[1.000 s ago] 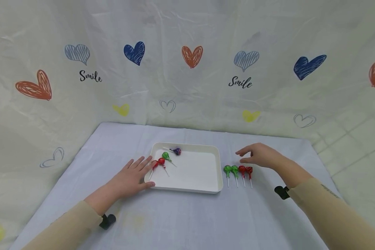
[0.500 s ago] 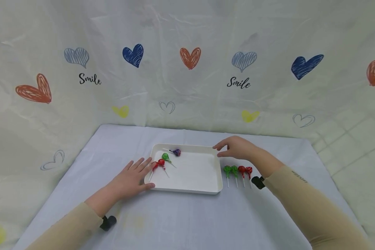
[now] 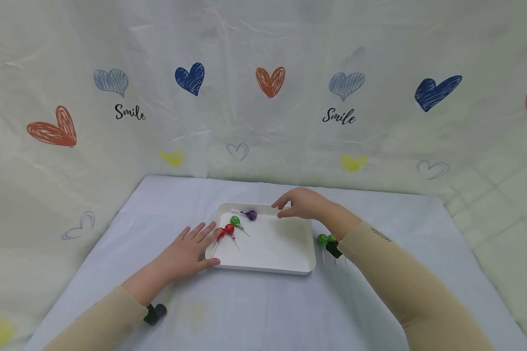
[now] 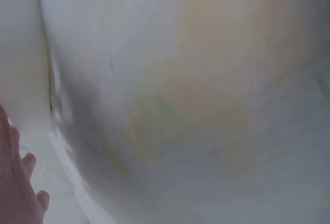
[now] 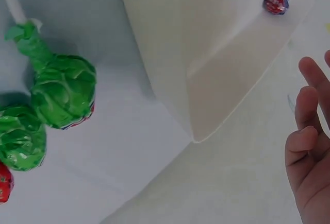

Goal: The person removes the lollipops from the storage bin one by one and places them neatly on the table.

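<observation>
A white tray holds several lollipops toward its left side. Among them are a purple lollipop by the back rim, a green lollipop and a red lollipop; another red lollipop lies partly behind fingers. My left hand rests spread at the tray's left edge, fingers straight. Over the tray's back right part hovers my right hand, thumb and fingers apart, holding nothing. In the right wrist view it shows with loosely bent fingers, beyond the tray's corner.
Right of the tray, a row of lollipops lies on the white cloth. One green lollipop and another green one show, with a red one at the frame edge. The right sleeve covers part of the row. A printed curtain stands behind.
My right hand has moved left from above the row of lollipops to over the tray, and its forearm now hides the row's red lollipops. The left hand stays at the tray's edge.
</observation>
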A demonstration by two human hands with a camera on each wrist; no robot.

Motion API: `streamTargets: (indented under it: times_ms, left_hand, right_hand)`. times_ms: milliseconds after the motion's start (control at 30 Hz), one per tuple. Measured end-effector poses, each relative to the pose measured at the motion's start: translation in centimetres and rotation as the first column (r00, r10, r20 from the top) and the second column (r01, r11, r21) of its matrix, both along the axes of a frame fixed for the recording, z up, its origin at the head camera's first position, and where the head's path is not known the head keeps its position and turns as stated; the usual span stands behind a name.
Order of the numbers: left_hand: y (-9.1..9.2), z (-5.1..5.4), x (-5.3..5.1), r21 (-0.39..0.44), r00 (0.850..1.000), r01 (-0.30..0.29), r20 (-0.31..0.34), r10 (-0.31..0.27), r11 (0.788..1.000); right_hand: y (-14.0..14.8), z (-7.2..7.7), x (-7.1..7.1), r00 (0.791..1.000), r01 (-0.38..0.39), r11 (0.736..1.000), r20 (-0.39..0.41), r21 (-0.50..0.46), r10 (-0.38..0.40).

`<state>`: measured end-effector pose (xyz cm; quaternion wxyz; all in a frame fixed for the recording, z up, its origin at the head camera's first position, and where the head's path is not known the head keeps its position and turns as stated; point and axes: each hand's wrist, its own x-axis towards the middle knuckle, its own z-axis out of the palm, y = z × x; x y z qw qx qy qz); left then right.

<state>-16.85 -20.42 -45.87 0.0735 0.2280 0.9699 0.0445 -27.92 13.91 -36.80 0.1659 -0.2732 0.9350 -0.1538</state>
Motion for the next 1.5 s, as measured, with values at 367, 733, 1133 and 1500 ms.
streamTargets:
  times_ms: [367,733,1133,1500]
  left_hand:
    - [-0.1,-0.6,-0.1,0.003,1.000,0.005,-0.001,-0.005,1.000]
    - [0.1,0.2,0.0,0.006,1.000,0.004,0.004,-0.004,1.000]
    - [0.0,0.0,0.1,-0.005,1.000,-0.003,-0.001,0.003,1.000]
    - [0.1,0.2,0.2,-0.015,1.000,-0.014,0.010,0.015,1.000]
  right_hand:
    - [-3.8,-1.8,-1.0,1.000,-0.018,0.994,-0.021,0.109,0.020]
    - [-6.7,-2.7,-1.4,0.997,-0.021,0.980,-0.065,0.197,0.034]
    - [-8.3,-3.8,-1.7,0.993,-0.040,0.964,-0.097,0.263,0.067]
    - [-7.9,-4.0,-1.5,0.992,-0.068,0.953,-0.080,0.297,0.095]
